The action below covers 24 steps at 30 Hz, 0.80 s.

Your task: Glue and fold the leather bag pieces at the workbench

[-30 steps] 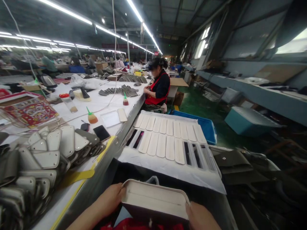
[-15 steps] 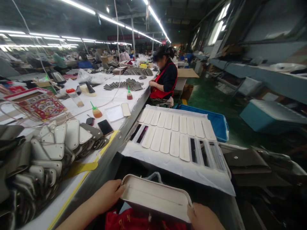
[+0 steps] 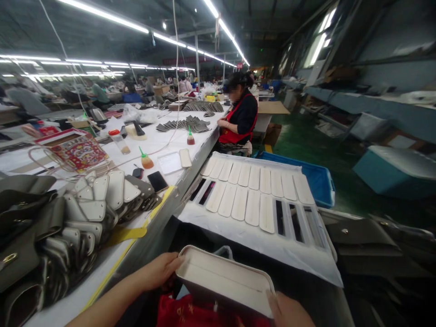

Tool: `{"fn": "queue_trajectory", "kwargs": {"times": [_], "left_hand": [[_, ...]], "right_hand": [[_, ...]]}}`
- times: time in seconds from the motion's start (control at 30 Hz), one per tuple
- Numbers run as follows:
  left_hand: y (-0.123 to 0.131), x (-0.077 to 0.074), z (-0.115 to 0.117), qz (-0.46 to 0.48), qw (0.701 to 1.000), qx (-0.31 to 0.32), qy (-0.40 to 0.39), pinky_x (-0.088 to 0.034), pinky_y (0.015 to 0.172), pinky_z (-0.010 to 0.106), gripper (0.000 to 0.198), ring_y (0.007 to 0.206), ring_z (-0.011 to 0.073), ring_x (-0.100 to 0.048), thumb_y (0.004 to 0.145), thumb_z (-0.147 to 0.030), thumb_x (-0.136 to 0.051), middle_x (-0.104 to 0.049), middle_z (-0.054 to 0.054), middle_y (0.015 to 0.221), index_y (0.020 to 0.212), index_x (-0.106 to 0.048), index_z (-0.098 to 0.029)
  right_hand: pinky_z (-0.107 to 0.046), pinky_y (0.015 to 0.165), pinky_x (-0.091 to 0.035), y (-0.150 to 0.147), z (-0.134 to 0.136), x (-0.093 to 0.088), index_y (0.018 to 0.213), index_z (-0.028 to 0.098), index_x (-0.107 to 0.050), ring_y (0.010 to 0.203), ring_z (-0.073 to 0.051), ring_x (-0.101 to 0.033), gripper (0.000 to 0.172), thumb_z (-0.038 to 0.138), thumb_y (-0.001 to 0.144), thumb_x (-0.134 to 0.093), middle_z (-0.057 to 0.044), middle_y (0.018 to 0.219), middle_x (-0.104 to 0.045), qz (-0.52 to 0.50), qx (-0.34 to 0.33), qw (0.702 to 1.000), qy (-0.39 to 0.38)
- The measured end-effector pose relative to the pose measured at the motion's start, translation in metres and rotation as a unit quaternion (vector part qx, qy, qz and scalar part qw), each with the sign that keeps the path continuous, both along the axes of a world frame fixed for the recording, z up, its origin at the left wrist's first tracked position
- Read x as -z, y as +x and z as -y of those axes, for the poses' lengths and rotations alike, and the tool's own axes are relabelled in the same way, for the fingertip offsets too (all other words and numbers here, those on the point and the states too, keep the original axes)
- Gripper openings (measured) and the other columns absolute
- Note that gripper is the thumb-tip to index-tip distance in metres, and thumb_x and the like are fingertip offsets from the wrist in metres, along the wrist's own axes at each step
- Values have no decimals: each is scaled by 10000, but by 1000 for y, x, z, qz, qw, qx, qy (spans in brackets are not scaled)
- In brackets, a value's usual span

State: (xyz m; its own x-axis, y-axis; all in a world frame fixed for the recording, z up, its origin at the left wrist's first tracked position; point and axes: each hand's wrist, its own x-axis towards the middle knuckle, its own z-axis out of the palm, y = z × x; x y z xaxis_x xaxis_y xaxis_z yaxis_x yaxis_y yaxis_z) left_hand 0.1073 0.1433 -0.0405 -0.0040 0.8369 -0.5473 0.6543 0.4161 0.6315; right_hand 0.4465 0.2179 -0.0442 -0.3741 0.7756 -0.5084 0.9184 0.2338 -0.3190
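Both my hands hold a flat cream-lined piece with rounded corners (image 3: 223, 279), low in the middle of the view above something red in my lap. My left hand (image 3: 160, 271) grips its left end. My right hand (image 3: 288, 311) grips its right end near the bottom edge. In front of it lies a white sheet (image 3: 259, 243) bearing rows of cream strips (image 3: 254, 193) and a few dark slots.
A long white worktable (image 3: 102, 268) runs along my left, piled with grey and cream rounded pieces (image 3: 85, 213), a phone (image 3: 157, 181), glue bottles and a red patterned box (image 3: 76, 152). A person in a red apron (image 3: 240, 120) sits further down. A blue bin (image 3: 315, 179) stands beyond the sheet.
The view has shifted slightly, so everything sits a bit further right and lower. My hands keep the same hold on the cream-lined piece.
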Motion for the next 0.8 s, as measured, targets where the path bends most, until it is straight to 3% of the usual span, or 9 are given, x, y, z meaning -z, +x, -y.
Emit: {"fn": "queue_trajectory", "kwargs": {"times": [0.07,0.13,0.27,0.4,0.6,0.7,0.8], "left_hand": [[-2,0,1,29,999,-14,-24,-470,453,253,606,612,187,-618,840,-610,-72,-594,50,729,882,-478,-163],[-3,0,-1,21,999,-20,-32,-461,443,259,581,581,191,-610,834,-614,-125,-570,43,682,850,-486,-159],[-1,1,-5,-47,999,12,9,-444,574,310,405,589,195,-567,825,-507,-305,-538,46,641,668,-473,-174],[1,1,-6,-67,996,33,49,-403,690,322,383,683,201,-539,849,-451,-275,-552,56,692,653,-469,-185],[1,-1,-7,-22,999,30,35,-437,615,272,423,653,174,-539,873,-495,-229,-535,21,689,689,-452,-187],[-4,-5,-6,33,999,22,-18,-445,491,258,451,580,170,-547,850,-567,-249,-506,8,664,717,-443,-181],[-9,-8,-7,55,996,29,-59,-436,419,251,490,555,178,-563,837,-607,-224,-508,11,684,761,-452,-180]], "right_hand": [[-284,656,-443,-3,3,-8,782,126,-629,787,-233,-652,468,343,943,-246,-145,814,-680,-11,26,1000,11],[-282,628,-433,-7,4,-14,733,128,-617,779,-237,-648,475,367,939,-262,-147,800,-676,-1,49,999,14],[-275,616,-415,-12,3,-18,732,117,-616,772,-228,-644,383,157,910,-280,-147,797,-675,30,39,999,5],[-295,645,-418,-14,3,-14,815,83,-614,756,-238,-643,345,71,882,-276,-159,794,-671,49,7,999,3],[-298,664,-425,-14,3,-12,863,63,-600,766,-236,-639,348,80,901,-254,-168,821,-666,43,7,999,-10],[-295,677,-420,-13,2,-14,850,69,-615,771,-232,-639,347,86,902,-273,-163,829,-668,34,8,999,-8],[-288,648,-422,-11,1,-15,819,94,-626,787,-234,-640,417,215,946,-247,-154,811,-669,18,24,1000,2]]}}
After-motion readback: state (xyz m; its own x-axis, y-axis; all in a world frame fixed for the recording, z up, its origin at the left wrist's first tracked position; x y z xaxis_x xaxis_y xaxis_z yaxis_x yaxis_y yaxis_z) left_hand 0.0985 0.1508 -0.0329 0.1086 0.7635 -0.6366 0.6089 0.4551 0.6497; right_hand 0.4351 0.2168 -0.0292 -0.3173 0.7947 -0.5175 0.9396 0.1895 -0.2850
